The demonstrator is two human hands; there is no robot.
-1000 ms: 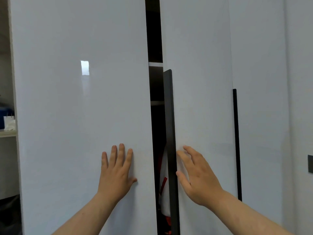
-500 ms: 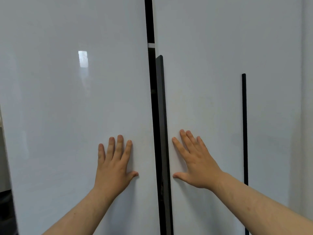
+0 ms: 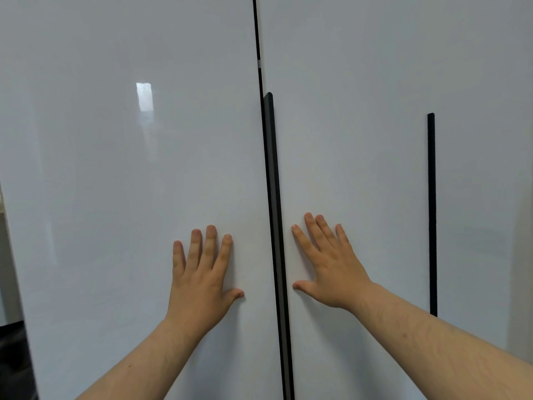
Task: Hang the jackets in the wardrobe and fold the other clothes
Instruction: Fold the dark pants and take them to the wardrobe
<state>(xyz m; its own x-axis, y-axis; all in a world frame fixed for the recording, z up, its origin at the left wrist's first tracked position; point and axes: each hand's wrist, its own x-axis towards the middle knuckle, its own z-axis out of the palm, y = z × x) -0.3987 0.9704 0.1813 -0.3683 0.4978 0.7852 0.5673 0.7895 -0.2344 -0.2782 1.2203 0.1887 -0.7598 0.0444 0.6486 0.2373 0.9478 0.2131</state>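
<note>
Left hand (image 3: pixel 202 272) flat on left wardrobe door (image 3: pixel 115 197), fingers straight and close together, holding nothing; open palm suits pushing panel home. Right hand (image 3: pixel 326 269) flat on right door (image 3: pixel 352 140), fingers spread, thumb out, nothing held. It lies just beside black handle strip (image 3: pixel 272 197) without gripping it, so push rather than pull. Narrow dark gap between doors; closing judged almost complete. No jackets or other clothes in view, presumably behind doors. Second handle strip (image 3: pixel 431 212) further right untouched

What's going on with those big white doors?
A person is pressing both flat hands against two white wardrobe doors. The left hand rests on the left door, the right hand on the right door beside its long black handle. Only a thin dark gap shows between the doors, so they look almost closed.
</note>
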